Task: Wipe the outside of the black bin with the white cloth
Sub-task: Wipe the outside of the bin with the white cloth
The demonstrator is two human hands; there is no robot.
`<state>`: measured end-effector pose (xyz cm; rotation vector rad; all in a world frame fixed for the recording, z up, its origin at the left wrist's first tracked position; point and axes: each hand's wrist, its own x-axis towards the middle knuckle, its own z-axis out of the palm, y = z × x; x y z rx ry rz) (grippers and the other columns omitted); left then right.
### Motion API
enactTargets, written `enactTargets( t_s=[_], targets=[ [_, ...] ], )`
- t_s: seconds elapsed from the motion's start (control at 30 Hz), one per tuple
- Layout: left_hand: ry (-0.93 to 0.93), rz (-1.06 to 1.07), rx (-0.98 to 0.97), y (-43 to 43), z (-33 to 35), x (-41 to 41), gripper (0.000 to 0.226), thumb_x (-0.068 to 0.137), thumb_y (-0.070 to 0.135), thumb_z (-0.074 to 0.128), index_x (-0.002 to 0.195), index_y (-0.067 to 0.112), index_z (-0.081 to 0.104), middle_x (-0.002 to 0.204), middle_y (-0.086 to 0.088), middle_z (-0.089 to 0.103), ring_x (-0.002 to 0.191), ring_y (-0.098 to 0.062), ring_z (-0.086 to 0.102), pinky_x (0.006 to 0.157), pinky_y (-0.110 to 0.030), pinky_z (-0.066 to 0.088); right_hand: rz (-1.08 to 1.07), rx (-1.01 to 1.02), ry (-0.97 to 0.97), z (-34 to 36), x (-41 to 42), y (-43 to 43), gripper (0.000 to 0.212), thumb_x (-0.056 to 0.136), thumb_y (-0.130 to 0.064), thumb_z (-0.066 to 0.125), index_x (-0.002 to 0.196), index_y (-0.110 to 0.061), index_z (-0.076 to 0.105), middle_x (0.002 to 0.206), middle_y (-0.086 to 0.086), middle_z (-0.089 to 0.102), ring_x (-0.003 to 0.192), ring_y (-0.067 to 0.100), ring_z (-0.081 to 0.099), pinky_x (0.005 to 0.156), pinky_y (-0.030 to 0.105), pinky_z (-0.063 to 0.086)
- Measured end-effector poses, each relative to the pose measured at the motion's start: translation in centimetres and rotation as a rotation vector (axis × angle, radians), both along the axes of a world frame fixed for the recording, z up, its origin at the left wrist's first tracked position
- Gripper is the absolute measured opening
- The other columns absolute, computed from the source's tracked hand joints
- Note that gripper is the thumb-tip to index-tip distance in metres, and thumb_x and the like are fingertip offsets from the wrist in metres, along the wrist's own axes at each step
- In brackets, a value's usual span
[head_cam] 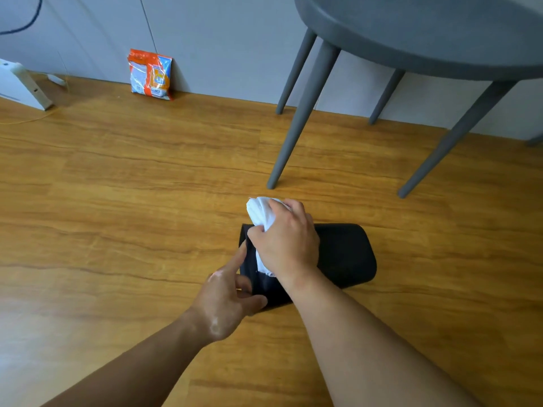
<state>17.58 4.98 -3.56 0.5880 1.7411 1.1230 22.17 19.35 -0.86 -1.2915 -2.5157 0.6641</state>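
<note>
Though partly hidden, black bin (346, 254) gripped by left hand (226, 304), white cloth (260, 212) by right hand (289, 242).

1. Soft, even, fairly bright light; the brown wood-grain floor (117, 186) carries a pale, washed-out sheen at 8 o'clock.
2. The right hand (288, 239) is brightly lit; the left hand (226, 298) looks darker, shaded.
3. The crumpled white cloth (261, 212) is nearly blown out, and the black plastic bin (346, 254) reads as flat dark with little detail.
4. Wide-angle bending splays the legs of the round grey table (440, 39) at 1 o'clock.
5. The focus is soft: print on the orange-and-white packet (150, 74) at 11 o'clock is unreadable.
</note>
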Motion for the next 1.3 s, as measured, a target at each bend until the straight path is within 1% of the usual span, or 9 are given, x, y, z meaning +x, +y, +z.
enactTargets(
  t_s=[0.13,0.27,0.43,0.6,0.8,0.93,1.07,1.2,1.3],
  targets=[
    [0.063,0.061,0.009,0.7,0.0,-0.8,0.111,0.080,0.000,0.081,0.160,0.042,0.016,0.080,-0.019,0.075,0.081,-0.037,0.074,0.085,-0.045,0.060,0.047,0.146,0.016,-0.6,2.1,-1.4,0.060,0.078,-0.033,0.066,0.138,-0.032,0.056,0.144,-0.006,0.046,0.105,0.027,0.056,0.084,0.041,0.054],
    [0.005,-0.034,0.044,0.7,-0.2,-0.2,0.091,0.078,0.001,0.081,0.146,0.048,0.043,0.084,-0.029,0.068,0.068,-0.033,0.066,0.076,-0.052,0.058,0.053,0.224,0.020,-1.9,4.8,-2.8,0.062,0.076,-0.033,0.066,0.138,-0.032,0.056,0.144,-0.004,0.045,0.104,0.026,0.056,0.085,0.043,0.054],
    [-0.007,-0.025,-0.005,-0.2,-0.8,0.7,0.102,0.075,0.003,0.081,0.150,0.055,0.034,0.086,-0.029,0.064,0.074,-0.042,0.070,0.083,-0.051,0.059,-0.013,0.102,-0.079,-0.8,-0.4,-0.8,0.043,0.089,-0.036,0.062,0.132,-0.035,0.057,0.144,-0.004,0.040,0.115,0.027,0.050,0.098,0.043,0.044],
    [-0.005,0.000,0.004,-0.2,-1.0,0.4,0.105,0.078,0.003,0.083,0.157,0.047,0.029,0.084,-0.027,0.061,0.073,-0.031,0.071,0.087,-0.049,0.060,0.000,0.027,-0.043,0.0,-2.4,3.0,0.039,0.090,-0.032,0.063,0.129,-0.037,0.059,0.136,-0.004,0.045,0.114,0.028,0.050,0.096,0.044,0.046],
    [-0.055,0.016,0.021,0.1,0.0,-0.3,0.106,0.081,-0.001,0.082,0.156,0.049,0.027,0.090,-0.031,0.064,0.084,-0.041,0.072,0.086,-0.043,0.061,-0.190,-0.015,0.148,1.0,4.5,10.5,0.051,0.086,-0.030,0.066,0.136,-0.036,0.060,0.132,-0.003,0.058,0.122,0.017,0.053,0.093,0.020,0.033],
    [-0.064,-0.008,0.022,0.4,0.5,-0.3,0.105,0.083,-0.003,0.080,0.156,0.049,0.026,0.091,-0.032,0.063,0.087,-0.043,0.071,0.081,-0.038,0.061,-0.107,-0.065,0.138,0.3,10.3,7.7,0.058,0.086,-0.022,0.063,0.142,-0.034,0.056,0.138,-0.005,0.053,0.124,0.015,0.053,0.100,0.019,0.034],
    [-0.040,-0.024,0.000,0.0,0.6,-0.2,0.106,0.083,-0.003,0.080,0.157,0.047,0.025,0.087,-0.030,0.065,0.087,-0.043,0.073,0.086,-0.043,0.063,0.046,0.057,-0.100,-1.7,11.6,5.1,0.062,0.082,-0.036,0.051,0.143,-0.037,0.051,0.151,-0.010,0.041,0.125,0.027,0.050,0.103,0.045,0.047],
    [-0.031,-0.025,-0.011,0.0,1.0,0.1,0.104,0.084,-0.001,0.080,0.156,0.050,0.023,0.089,-0.031,0.062,0.087,-0.044,0.072,0.085,-0.041,0.062,0.074,-0.053,-0.253,0.2,10.7,6.7,0.061,0.087,-0.049,0.057,0.146,-0.043,0.041,0.156,-0.011,0.031,0.131,0.029,0.042,0.107,0.044,0.041],
    [-0.017,-0.026,-0.017,0.1,1.3,0.1,0.105,0.084,-0.002,0.079,0.157,0.048,0.023,0.089,-0.031,0.065,0.086,-0.045,0.072,0.087,-0.045,0.062,0.043,-0.016,-0.254,0.1,9.8,5.6,0.060,0.089,-0.066,0.043,0.145,-0.045,0.039,0.156,-0.009,0.034,0.126,0.031,0.044,0.104,0.042,0.042]
  ],
)
